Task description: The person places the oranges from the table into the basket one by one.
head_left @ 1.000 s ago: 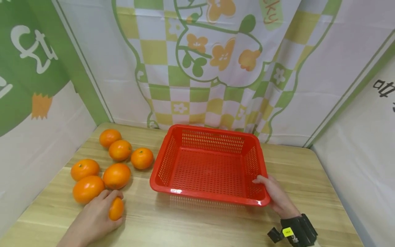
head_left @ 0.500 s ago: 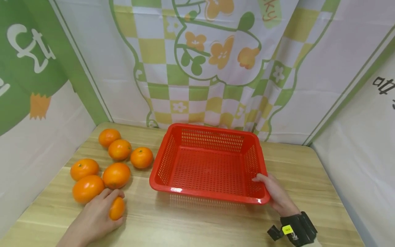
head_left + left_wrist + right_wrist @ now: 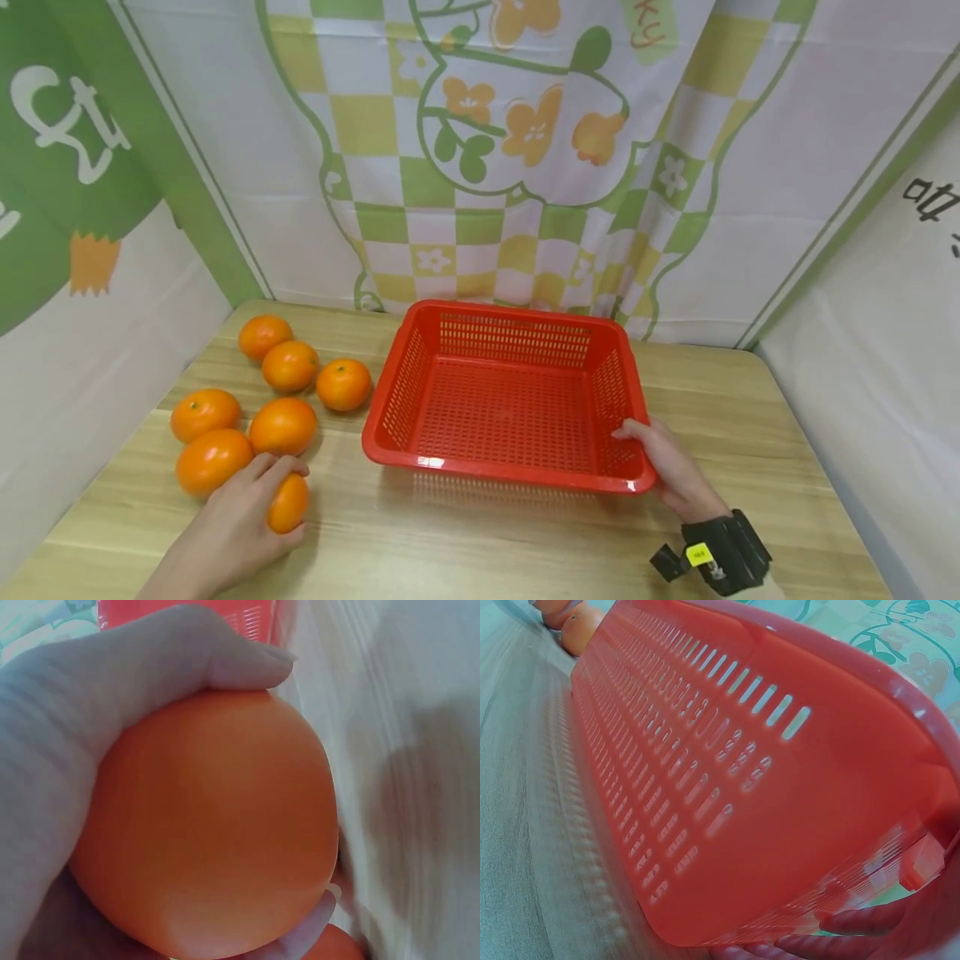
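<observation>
On the worktop (image 3: pixel 420 558), toward the left edge, find the orange (image 3: pixel 289 504) clamped in the fingers of the left hand (image 3: pixel 236 515). Note the basket (image 3: pixel 510 473) near the rear edge, gripped at its right rim by the right hand (image 3: pixel 667 467). Beware of rolling neighbouring oranges (image 3: pixel 283 426) through sideways knocks.

Oranges (image 3: pixel 282 426) left of basket (image 3: pixel 502 408)

Wood grain runs across the desk (image 3: pixel 750 450), far corners rounded; just past its far edge hangs a green-and-yellow checked curtain (image 3: pixel 487 227), orange flowers up top; green-and-white sheet (image 3: pixel 97 350) along the left edge; pale sheet (image 3: pixel 885 333), black lettering, beyond the right!
</observation>
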The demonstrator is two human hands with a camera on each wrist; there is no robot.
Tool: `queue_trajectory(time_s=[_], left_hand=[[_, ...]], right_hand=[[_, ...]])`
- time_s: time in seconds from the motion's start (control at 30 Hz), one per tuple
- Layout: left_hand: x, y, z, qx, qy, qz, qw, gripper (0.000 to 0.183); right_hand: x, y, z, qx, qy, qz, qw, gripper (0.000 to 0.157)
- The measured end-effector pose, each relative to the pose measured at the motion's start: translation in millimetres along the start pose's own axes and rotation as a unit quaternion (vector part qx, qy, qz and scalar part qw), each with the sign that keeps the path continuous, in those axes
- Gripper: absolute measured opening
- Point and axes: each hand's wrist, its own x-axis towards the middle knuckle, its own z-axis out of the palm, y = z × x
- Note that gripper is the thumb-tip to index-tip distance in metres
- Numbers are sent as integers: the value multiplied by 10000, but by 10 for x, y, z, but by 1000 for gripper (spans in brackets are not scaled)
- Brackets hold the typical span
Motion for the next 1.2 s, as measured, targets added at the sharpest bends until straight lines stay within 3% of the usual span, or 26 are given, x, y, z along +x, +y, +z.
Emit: queue_trajectory(time_s=[0.37,0.9,1.2], left_hand=[[-3,46,-103,-131,-16,-75,9999,57],[79,150,-199,-173,464,297,9983,59],[133,188,-243,-160,338,261,9990,58]], right_hand=[[6,-20,11,-108,-2,-1,9999,48],[10,-8,-13,-135,-53,-85,9999,49],[2,-10,-8,-118,-72,-54,9999,49]])
